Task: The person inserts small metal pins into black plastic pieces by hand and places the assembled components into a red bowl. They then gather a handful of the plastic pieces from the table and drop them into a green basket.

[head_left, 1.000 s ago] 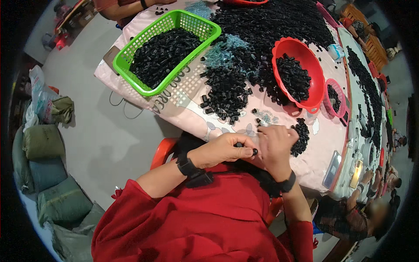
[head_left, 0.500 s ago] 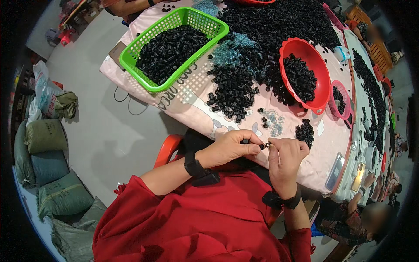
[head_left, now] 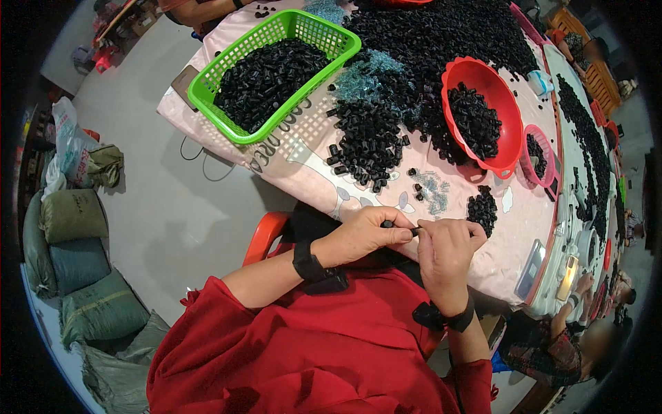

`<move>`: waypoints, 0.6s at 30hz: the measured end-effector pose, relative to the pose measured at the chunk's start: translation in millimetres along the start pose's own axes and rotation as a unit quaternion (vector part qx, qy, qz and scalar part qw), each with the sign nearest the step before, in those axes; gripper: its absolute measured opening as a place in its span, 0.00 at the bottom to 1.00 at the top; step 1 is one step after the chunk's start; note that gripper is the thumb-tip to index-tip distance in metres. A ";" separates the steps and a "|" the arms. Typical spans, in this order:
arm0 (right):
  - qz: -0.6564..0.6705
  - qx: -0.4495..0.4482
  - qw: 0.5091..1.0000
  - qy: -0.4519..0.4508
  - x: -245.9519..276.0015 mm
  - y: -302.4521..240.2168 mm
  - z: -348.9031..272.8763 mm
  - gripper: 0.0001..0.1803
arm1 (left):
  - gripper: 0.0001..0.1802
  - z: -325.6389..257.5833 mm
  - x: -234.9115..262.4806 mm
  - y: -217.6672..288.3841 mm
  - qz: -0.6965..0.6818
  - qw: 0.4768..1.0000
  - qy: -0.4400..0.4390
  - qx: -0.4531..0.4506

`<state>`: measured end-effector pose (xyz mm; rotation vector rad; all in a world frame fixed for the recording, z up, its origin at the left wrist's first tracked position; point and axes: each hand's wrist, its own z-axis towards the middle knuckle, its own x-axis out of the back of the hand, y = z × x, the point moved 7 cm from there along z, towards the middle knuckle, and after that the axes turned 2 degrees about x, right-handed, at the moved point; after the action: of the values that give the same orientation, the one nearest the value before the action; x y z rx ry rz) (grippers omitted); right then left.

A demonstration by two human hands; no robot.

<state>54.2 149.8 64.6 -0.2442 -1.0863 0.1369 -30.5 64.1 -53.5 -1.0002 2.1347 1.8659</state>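
Both hands meet at the near edge of the table (head_left: 476, 276), just above the person's red-sleeved lap. The left hand (head_left: 362, 234) pinches a small black part (head_left: 388, 223) between thumb and fingers, closed on it, and its fingertips touch those of the right hand (head_left: 445, 250). The right hand's fingers are curled and pressed to the same spot; a tiny dark bit shows at the join, but whether it is a second piece cannot be told. Both wrists wear black bands. On the patterned cloth just beyond the hands lies a small heap of black parts (head_left: 482, 209), with a few loose ones and a bluish clump (head_left: 431, 190) beside it. Farther out sits a larger pile (head_left: 369, 141), then a green basket (head_left: 207, 96) full of black parts on the left and a red bowl (head_left: 510, 141) partly filled on the right, with a small pink basket (head_left: 549, 165) touching the bowl's right side. A phone (head_left: 531, 261) lies near the table's right edge. Sacks (head_left: 69, 217) are stacked on the floor at the left.
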 end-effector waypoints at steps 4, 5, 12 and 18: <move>-0.011 0.002 1.000 -0.029 3.0 -2.9 1.8 0.14 | 0.10 -2.1 -2.7 3.3 0.005 0.999 0.009 0.034; -0.022 0.006 0.999 -0.045 2.9 -4.3 2.4 0.16 | 0.10 -0.4 -2.2 -1.9 -0.022 0.999 0.003 0.029; -0.008 -0.005 0.997 -0.077 4.2 -12.5 3.6 0.24 | 0.09 1.5 -2.3 -7.3 -0.050 0.998 -0.008 0.034; 0.017 -0.020 0.997 -0.069 -1.0 -2.0 -4.9 0.22 | 0.09 -1.6 -0.8 -0.4 -0.045 0.998 0.008 0.041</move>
<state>58.1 147.0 62.2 -0.2935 -1.2223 0.1647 -29.2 62.9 -53.0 -1.0789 2.1182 1.7216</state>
